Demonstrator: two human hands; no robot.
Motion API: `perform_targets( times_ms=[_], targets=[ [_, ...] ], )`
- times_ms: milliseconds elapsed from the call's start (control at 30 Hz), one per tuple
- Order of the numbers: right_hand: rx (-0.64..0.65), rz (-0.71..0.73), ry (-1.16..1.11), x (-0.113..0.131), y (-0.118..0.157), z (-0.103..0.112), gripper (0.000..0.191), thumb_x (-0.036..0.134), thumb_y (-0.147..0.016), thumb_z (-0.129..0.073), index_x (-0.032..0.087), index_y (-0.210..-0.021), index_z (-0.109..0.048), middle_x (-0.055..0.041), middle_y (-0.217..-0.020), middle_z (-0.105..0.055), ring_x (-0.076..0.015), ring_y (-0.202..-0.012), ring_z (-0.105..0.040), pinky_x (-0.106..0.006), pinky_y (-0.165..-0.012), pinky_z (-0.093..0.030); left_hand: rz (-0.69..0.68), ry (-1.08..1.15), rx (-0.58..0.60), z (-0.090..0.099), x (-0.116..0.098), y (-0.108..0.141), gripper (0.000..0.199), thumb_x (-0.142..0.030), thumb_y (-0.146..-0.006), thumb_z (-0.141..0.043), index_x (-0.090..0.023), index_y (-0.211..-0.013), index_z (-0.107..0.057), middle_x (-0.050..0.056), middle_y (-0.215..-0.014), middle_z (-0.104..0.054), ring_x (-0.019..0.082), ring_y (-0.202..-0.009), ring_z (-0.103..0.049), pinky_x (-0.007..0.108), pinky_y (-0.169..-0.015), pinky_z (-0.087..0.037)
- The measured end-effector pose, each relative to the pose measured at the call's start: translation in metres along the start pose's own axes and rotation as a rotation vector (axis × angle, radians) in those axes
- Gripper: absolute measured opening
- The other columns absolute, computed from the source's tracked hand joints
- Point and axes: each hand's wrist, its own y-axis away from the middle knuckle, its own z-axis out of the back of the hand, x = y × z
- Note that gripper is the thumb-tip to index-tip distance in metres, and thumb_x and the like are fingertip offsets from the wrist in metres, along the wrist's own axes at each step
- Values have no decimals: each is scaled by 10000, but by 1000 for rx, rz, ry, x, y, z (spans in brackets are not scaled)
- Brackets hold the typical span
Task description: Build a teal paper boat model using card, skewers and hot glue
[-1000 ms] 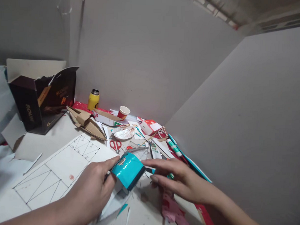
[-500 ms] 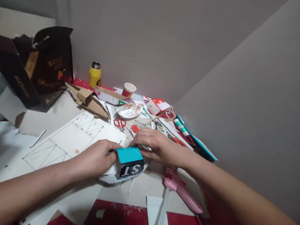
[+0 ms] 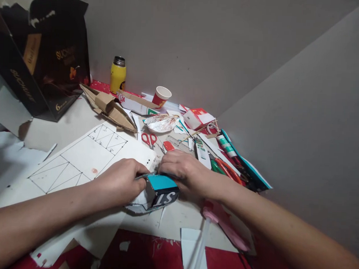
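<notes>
Between my two hands is a small cardboard model, with a folded teal and black card piece (image 3: 163,183) lettered "ST" on a white cardboard base (image 3: 138,203). My left hand (image 3: 123,181) pinches its left side, thumb and fingers closed by the far edge. My right hand (image 3: 180,166) has bent fingers closed at the far right edge of the card; its fingertips are partly hidden. Under the right forearm lies a pink hot glue gun (image 3: 229,228) with a clear glue stick (image 3: 201,245) out of its back.
A paper with line drawings (image 3: 87,153) lies left. Farther back are a brown cardboard boat (image 3: 108,108), red-handled scissors (image 3: 149,139), a yellow bottle (image 3: 118,75), a paper cup (image 3: 161,97) and a black bag (image 3: 55,63). Orange-handled pliers (image 3: 229,170) lie right, near the wall.
The view has shifted, so the table items sit slightly higher and farther right. The model has tilted a little, showing more of its pale left side. Both hands keep their grip.
</notes>
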Motion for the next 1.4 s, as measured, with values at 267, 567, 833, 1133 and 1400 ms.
perform_targets(
  times_ms=[267,567,833,1133,1400],
  targets=[
    [12,34,62,2,-3,-2,161,145,-876,-440,159,-830,-594,-69,-773,-593,-185,-726,-485,-311,-688,-361,-28,-97,-56,-3,2,0,279,-137,-703,-496,-209,-809,-744,45,-789,-714,182,-719,-602,258,-646,-385],
    [42,12,44,0,-4,-2,166,192,-886,-446,159,-809,-589,-68,-775,-595,-184,-732,-485,-305,-682,-367,-25,-103,-74,-6,8,-1,232,-127,-695,-501,-198,-752,-715,39,-773,-705,178,-711,-603,257,-637,-391],
    [90,-3,148,3,-6,-2,113,101,-817,-490,147,-815,-593,-68,-770,-590,-181,-717,-480,-298,-666,-352,-64,-69,-43,-7,13,-4,215,-120,-688,-495,-194,-710,-696,23,-743,-686,164,-681,-584,255,-622,-378],
    [111,-39,23,4,-10,-7,90,93,-799,-515,145,-808,-588,-68,-780,-580,-179,-730,-476,-282,-637,-355,-112,-177,-24,-8,14,-10,178,-113,-665,-480,-198,-624,-631,27,-687,-636,169,-651,-534,278,-608,-337],
    [62,-108,-81,5,-11,0,132,184,-855,-500,135,-945,-584,-91,-869,-602,-190,-788,-526,-297,-681,-408,-137,-120,-35,-8,15,-7,184,-114,-669,-481,-187,-634,-647,24,-699,-643,155,-648,-534,268,-614,-348]
  ],
)
